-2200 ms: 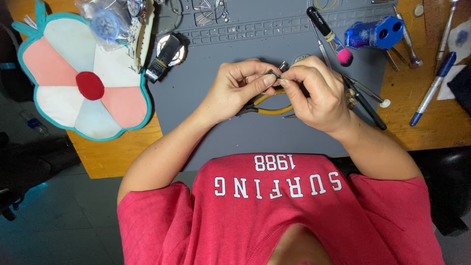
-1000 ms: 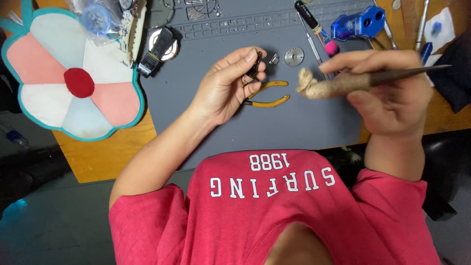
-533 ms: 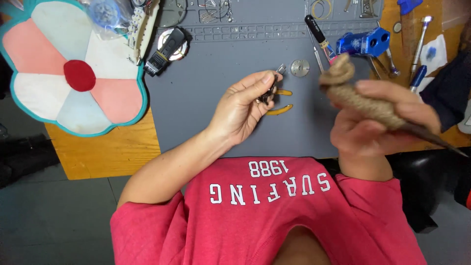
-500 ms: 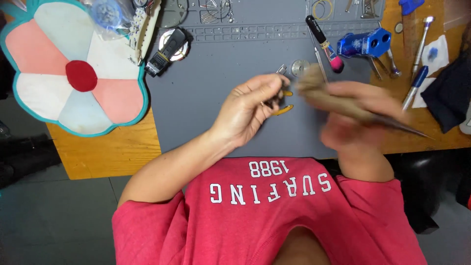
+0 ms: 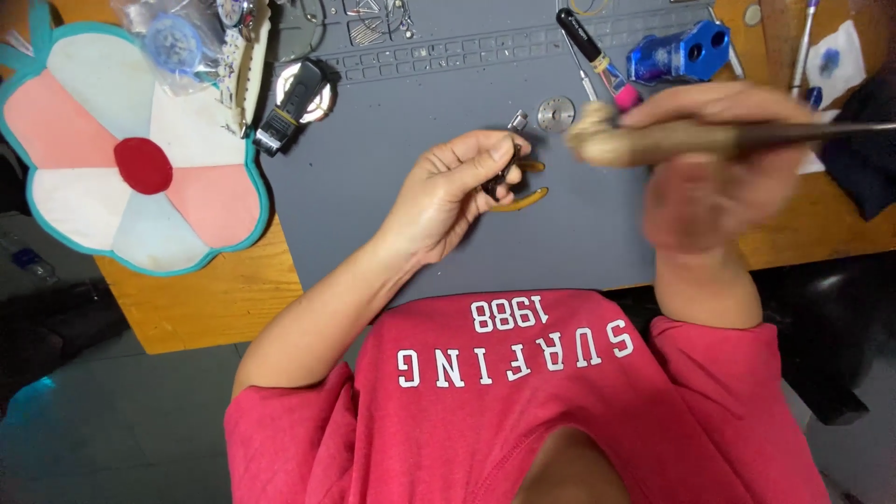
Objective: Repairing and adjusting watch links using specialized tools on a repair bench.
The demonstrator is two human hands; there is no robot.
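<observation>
The left hand (image 5: 448, 191) is closed around a small dark part (image 5: 497, 177), while the blurred right hand (image 5: 714, 173) grips a wooden-handled tool (image 5: 672, 140) above the grey mat (image 5: 373, 168).

Two hands (image 5: 448, 191); one wooden-handled tool (image 5: 653, 140); one flower-shaped pad (image 5: 131, 168); one grey mat (image 5: 373, 177).

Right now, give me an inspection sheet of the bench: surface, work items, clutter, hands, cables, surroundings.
Surface: grey work mat on a wooden table.
Job's things: small dark part pinched in left hand; long brown tool, blurred, in right hand.
Clutter: yellow-handled pliers, round metal disc, blue holder, flower-shaped pad, plastic bag.
Hands: both closed on their items.
Cables: nothing seen.
Surroundings: grey floor.
</observation>
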